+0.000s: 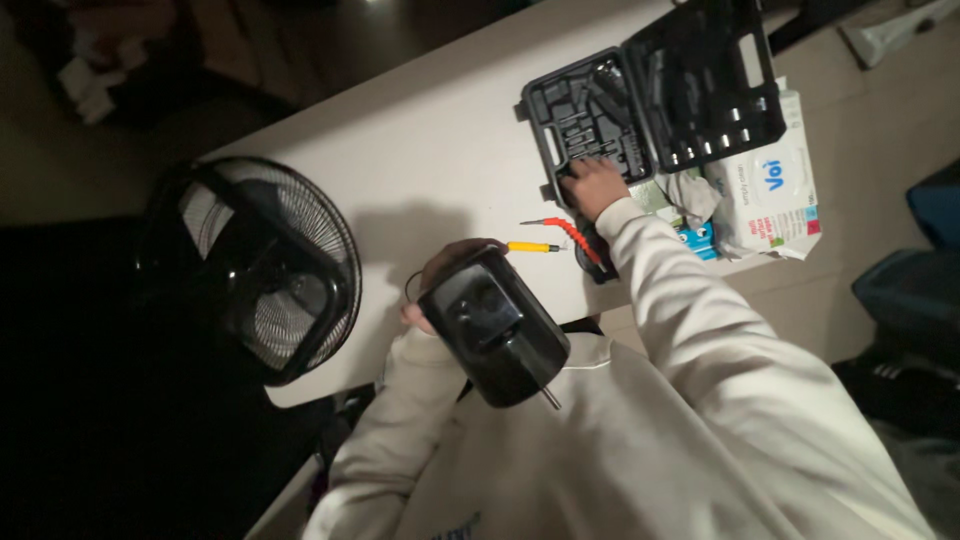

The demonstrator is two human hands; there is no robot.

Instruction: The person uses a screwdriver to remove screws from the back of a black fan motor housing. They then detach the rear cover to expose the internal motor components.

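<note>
1. My left hand (432, 290) sits at 6 o'clock of the white table (440, 150), fingers wrapped around a black motor housing (495, 328) with a bare shaft sticking out at its 5 o'clock end. It is held up off the table, close to my chest.
2. My right hand (592, 185) reaches to 1 o'clock, fingers curled down onto the near tray of the open tool case (650, 100). Light is poor; I cannot tell whether it pinches anything.
3. Handling judgement: the housing looks rigid, glossy and fairly heavy, likely slick. Best taken around the body with a full wrap, not by the thin shaft.
4. Count: one housing; one tool case, lid open; one fan grille (265, 265) at 9 o'clock.
5. One small screwdriver (535, 246) with a yellow handle lies between my hands; one red flexible shaft (575, 235) just beside it.
6. One white wipes pack (770, 195) at 3 o'clock of the case, with crumpled wrappers alongside.
</note>
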